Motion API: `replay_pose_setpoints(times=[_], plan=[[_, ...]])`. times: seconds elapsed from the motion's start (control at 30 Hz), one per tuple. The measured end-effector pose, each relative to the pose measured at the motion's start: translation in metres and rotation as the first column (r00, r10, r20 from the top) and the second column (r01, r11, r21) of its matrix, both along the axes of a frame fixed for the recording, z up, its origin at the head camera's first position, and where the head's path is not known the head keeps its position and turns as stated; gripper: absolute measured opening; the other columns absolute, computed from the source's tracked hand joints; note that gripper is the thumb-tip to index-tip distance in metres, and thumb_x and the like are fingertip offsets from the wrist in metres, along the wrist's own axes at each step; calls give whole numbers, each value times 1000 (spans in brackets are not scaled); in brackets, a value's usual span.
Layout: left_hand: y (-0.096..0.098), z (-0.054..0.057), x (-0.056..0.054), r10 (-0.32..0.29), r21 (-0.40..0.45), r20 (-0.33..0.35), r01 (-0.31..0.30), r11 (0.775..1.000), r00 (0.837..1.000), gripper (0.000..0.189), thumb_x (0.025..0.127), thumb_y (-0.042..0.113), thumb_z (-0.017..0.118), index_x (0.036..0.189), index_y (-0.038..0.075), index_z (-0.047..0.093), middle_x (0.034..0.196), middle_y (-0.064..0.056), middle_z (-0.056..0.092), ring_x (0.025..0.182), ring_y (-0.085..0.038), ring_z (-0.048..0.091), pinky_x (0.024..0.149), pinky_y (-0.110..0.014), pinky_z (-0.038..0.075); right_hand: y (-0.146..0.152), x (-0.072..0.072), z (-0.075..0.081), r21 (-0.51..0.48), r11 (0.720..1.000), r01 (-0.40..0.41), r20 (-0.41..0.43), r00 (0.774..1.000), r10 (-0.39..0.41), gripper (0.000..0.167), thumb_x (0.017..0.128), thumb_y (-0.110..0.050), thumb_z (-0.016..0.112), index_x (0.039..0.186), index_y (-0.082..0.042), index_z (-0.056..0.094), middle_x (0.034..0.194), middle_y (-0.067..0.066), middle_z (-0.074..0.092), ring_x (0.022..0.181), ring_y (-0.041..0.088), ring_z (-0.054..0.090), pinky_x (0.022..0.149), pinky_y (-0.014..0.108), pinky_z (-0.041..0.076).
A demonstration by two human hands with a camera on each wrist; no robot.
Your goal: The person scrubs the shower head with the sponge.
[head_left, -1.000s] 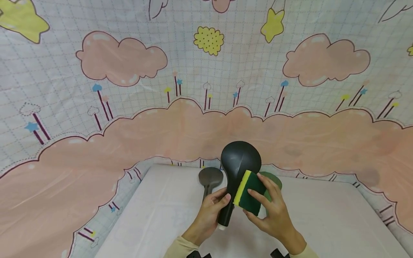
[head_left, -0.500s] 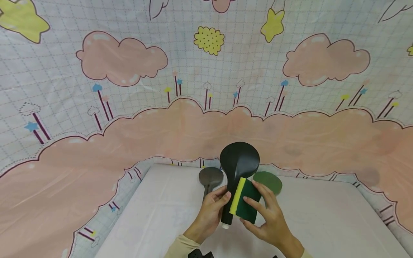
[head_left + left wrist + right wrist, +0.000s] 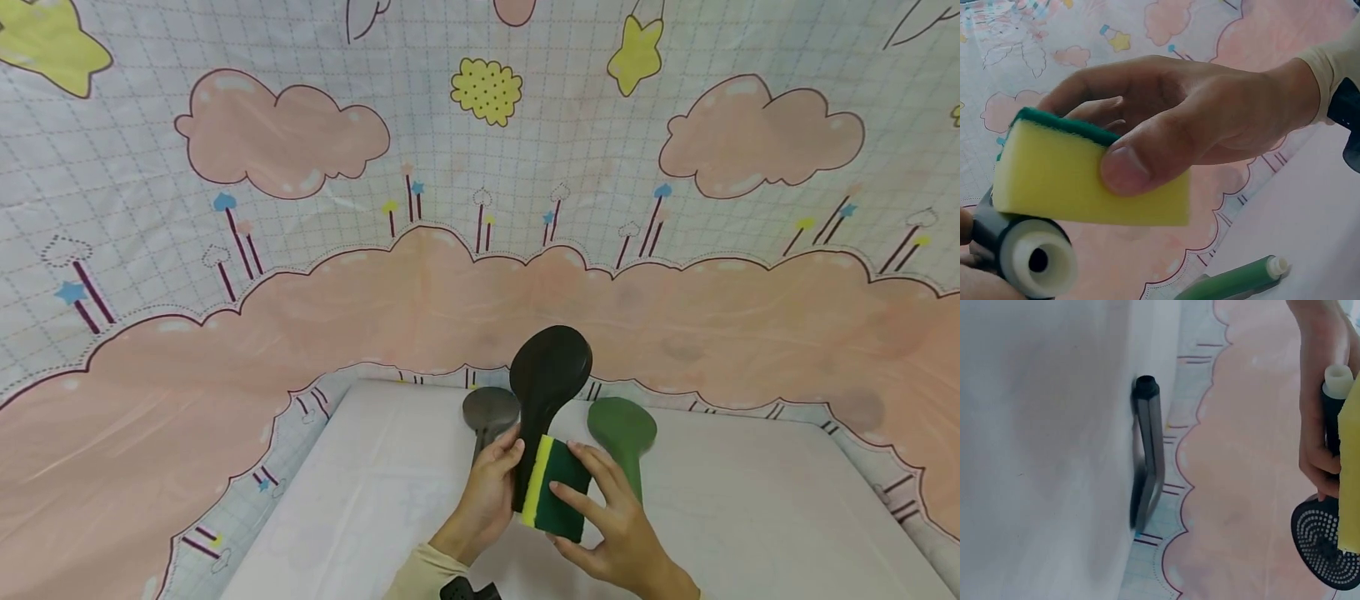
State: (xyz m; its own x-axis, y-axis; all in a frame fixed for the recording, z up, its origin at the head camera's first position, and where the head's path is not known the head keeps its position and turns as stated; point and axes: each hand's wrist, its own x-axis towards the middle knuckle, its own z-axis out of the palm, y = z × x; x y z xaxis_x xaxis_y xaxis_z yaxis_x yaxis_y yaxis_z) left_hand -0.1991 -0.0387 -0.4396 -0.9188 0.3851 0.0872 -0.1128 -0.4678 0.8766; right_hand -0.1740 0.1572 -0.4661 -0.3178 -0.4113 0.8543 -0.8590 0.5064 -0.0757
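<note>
In the head view, my left hand (image 3: 480, 504) grips the handle of a black shower head (image 3: 550, 367), whose round head points up and away. The right wrist view shows spray holes on the face of that black shower head (image 3: 1322, 540). My right hand (image 3: 618, 533) pinches a yellow and green sponge (image 3: 566, 492), its yellow side against the lower handle. Seen from the left wrist, the thumb presses the yellow foam of the sponge (image 3: 1072, 175) just above the handle's pale threaded end (image 3: 1038, 259). Part of the left hand is hidden behind the handle.
A grey shower head (image 3: 491, 410) lies on the white table (image 3: 360, 500), left of the black one. To the right lies a green shower head (image 3: 622, 425), its handle partly behind my right hand. A cloud-patterned cloth (image 3: 450, 308) hangs behind the table.
My right hand has drawn the sponge down and left along the handle. The black shower head has turned and tilted slightly, and more of the green shower head now shows.
</note>
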Motion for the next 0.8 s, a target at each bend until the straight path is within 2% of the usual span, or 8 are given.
replay_pose_setpoints(times=[0.17, 0.27, 0.53, 0.8], plan=[[3, -2, 2, 44, -23, 49, -43, 999, 998, 59, 102, 35, 50, 150, 4, 35, 126, -2, 60, 113, -12, 58, 96, -27, 50, -3, -2, 0, 1, 1000, -28, -40, 999, 28, 50, 89, -52, 64, 121, -14, 69, 138, 29, 51, 135, 33, 42, 121, 24, 23], [4, -5, 2, 72, -56, 50, -69, 996, 996, 60, 100, 37, 55, 149, 6, 39, 120, -1, 63, 107, -13, 62, 91, -28, 53, -4, -2, 0, 10, 1000, -26, -53, 998, 27, 48, 89, -52, 65, 120, -15, 70, 137, 29, 52, 133, 33, 43, 120, 23, 23], [2, -8, 1, 75, -82, 22, -73, 994, 997, 58, 98, 34, 59, 147, 8, 43, 122, -5, 64, 106, -15, 63, 89, -31, 55, 0, -1, 5, 60, 997, 46, -60, 997, -42, 46, 91, -55, 59, 120, -20, 70, 139, 24, 53, 131, 32, 44, 121, 22, 21], [2, -8, 4, 115, -116, 4, -114, 987, 993, 61, 97, 29, 62, 147, 2, 41, 132, -11, 60, 110, -15, 62, 92, -29, 54, 3, -8, 12, 48, 997, 52, -121, 992, -46, 46, 91, -53, 61, 118, -17, 71, 136, 27, 54, 126, 36, 46, 121, 25, 22]])
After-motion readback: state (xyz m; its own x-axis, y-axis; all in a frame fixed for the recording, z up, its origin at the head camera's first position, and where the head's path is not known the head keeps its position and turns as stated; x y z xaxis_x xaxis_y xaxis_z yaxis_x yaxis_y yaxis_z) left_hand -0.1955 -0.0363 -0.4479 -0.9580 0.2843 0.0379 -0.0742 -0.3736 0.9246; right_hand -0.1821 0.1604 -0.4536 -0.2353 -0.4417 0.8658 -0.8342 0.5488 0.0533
